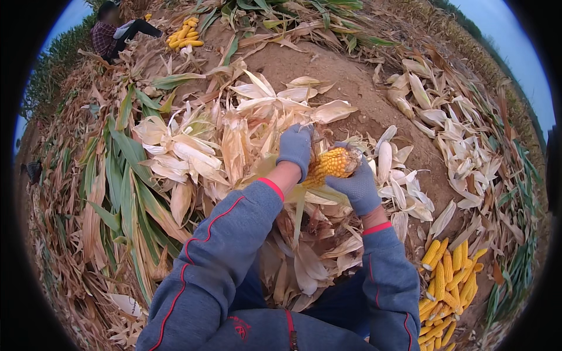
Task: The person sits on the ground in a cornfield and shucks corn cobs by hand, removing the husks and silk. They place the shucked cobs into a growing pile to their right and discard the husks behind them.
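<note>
A partly bared ear of yellow corn [330,166] lies tilted between my two hands, with pale husk [327,194] hanging below it. My right hand [358,186], in a grey knit glove, grips the ear near its upper right end, where brownish, dried matter covers the kernels. On the ear's left side, my gloved left hand [297,149] has its fingers curled on dry husk and brown silk; the fingertips are partly hidden. Under both hands spreads a heap of dry husks [263,114], reaching down between my legs.
Husked ears [448,281] are piled at lower right, and a smaller corn pile [184,34] lies at upper left near a seated person [114,33]. Green and dry stalks [127,175] lie left. Loose husks [461,149] lie right, beyond bare soil [351,87].
</note>
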